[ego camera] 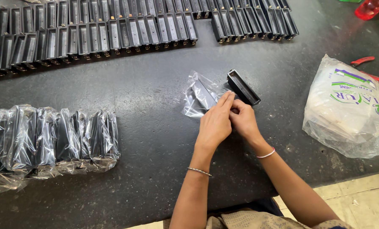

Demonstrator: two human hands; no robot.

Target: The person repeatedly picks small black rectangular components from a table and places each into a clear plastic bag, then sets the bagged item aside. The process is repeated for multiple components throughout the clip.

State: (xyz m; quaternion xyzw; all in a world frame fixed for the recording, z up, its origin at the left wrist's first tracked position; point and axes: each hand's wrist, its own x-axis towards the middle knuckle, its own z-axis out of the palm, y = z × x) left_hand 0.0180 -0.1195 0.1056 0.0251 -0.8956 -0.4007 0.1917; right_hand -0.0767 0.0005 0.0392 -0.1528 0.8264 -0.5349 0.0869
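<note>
Both hands are meeting mid-table: the left hand [215,123] is pinching the mouth of a clear plastic bag [200,95], fingers closed on it, while the right hand [243,120] is gripping a black rectangular part [243,87] sticking out just past its fingertips, right beside the bag.

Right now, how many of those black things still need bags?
Done: a row of bagged parts lies at the left. In hand: the left hand and right hand hold a clear bag at one black part. Left: long rows of unbagged parts along the table's far side, too many to count.
</note>
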